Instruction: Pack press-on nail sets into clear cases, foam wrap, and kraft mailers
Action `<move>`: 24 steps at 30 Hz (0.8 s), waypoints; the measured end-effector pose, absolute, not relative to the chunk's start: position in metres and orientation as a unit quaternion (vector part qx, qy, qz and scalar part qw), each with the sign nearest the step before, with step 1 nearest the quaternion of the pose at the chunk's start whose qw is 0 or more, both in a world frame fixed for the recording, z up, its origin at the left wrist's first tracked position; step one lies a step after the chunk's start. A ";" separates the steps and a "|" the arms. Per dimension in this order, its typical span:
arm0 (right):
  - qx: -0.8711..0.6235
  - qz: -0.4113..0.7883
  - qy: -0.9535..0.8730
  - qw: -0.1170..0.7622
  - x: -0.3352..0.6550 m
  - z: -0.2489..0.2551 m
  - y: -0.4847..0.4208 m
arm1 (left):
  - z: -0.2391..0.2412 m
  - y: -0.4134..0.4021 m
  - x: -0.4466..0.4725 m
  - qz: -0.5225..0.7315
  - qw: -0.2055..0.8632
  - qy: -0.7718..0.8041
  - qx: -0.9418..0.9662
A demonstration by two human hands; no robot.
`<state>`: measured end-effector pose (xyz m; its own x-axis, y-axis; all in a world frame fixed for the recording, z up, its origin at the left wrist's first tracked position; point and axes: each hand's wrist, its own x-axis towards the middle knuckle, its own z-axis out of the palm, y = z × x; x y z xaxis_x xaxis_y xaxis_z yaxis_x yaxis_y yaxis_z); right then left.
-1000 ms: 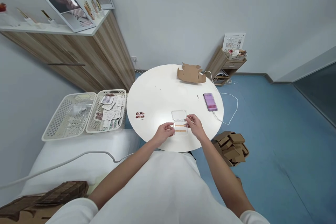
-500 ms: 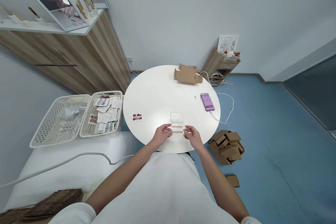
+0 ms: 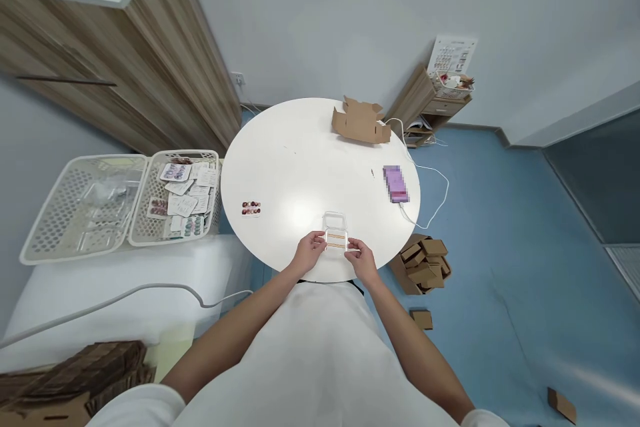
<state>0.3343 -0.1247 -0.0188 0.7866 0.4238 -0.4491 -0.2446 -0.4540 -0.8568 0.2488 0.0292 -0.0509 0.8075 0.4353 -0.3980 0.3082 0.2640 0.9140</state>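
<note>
A small clear plastic case (image 3: 336,229) lies at the near edge of the white round table (image 3: 280,167), its lid hinged back away from me. Two thin orange-tan strips run across inside its base. My left hand (image 3: 309,252) grips the case's left side between thumb and fingers. On the opposite side, my right hand (image 3: 361,258) pinches the right edge. To the left on the table lies a card of dark red and pink press-on nails (image 3: 251,208), apart from both hands.
An unfolded cardboard box (image 3: 361,121) sits at the table's back, with a blurred purple phone (image 3: 396,184) and cable on the right. Left stand a basket of nail cards (image 3: 175,197) and a basket of clear cases (image 3: 85,210). A carton of small boxes (image 3: 423,265) is on the floor.
My view has shifted and tilted down, so the surroundings sit differently. Both hands stay at the sides of the open case, with my right hand now closer against its edge.
</note>
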 end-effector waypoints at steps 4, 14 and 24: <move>-0.797 0.323 -0.065 0.506 0.346 -0.034 -0.118 | -0.056 0.032 0.259 0.044 0.706 0.340 0.620; -0.778 0.352 -0.088 0.512 0.370 -0.057 -0.116 | -0.056 0.024 0.276 0.033 0.641 0.401 0.653; -0.770 0.376 -0.126 0.500 0.388 -0.074 -0.116 | -0.066 0.011 0.294 0.042 0.598 0.444 0.666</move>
<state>0.3885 -0.1156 -0.0738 0.6855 0.5699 -0.4531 -0.1828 -0.4676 -0.8648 0.2942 0.0113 -0.0661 0.6025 0.6409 -0.4756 0.5412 0.1100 0.8337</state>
